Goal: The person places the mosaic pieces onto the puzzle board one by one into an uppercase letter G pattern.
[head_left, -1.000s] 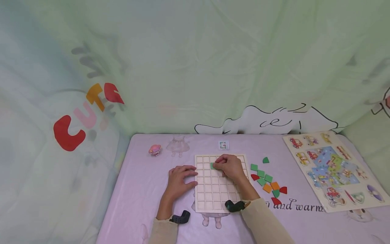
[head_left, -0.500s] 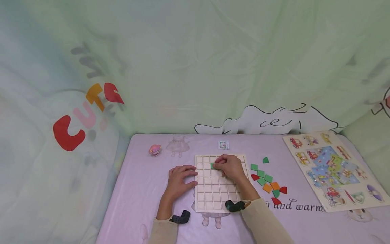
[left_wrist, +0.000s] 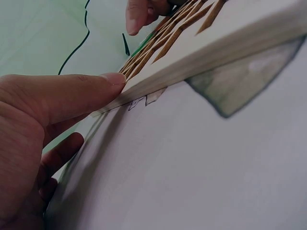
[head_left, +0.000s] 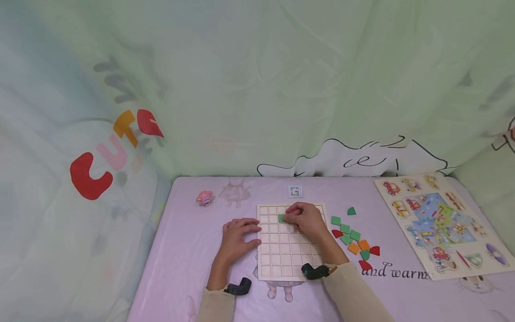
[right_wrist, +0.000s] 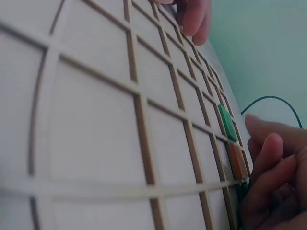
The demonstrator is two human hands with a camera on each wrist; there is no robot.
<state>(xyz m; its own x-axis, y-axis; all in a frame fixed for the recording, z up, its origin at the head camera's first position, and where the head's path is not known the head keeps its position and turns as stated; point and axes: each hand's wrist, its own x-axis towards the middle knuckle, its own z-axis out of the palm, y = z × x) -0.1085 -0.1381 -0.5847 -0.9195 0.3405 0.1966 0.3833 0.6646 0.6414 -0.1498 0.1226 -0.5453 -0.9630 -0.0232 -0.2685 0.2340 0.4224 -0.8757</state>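
Note:
A pale wooden grid board (head_left: 275, 270) lies flat on the table. My left hand (head_left: 236, 239) rests against the board's left edge, fingers spread and relaxed; in the left wrist view, one fingertip (left_wrist: 114, 78) touches the rim. A green square tile (head_left: 281, 218) sits in a cell of the upper rows. Just right of it, my right hand (head_left: 306, 220) hovers over the board with loosely bent fingers and covers several cells. In the right wrist view the green tile (right_wrist: 227, 123) stands apart from the fingertips, and an orange tile (right_wrist: 238, 161) lies beside it, near the right hand (right_wrist: 278, 177).
Loose green squares (head_left: 344, 229), orange squares (head_left: 353, 248) and red quarter-round pieces (head_left: 374, 251) lie right of the board. A picture puzzle board (head_left: 442, 223) is at the far right. Behind stand a small patterned card (head_left: 295, 191) and a pink figurine (head_left: 204, 197).
My right hand has shifted slightly right, and its fingertips have come away from the green tile, which stays in its cell. The left hand has kept still.

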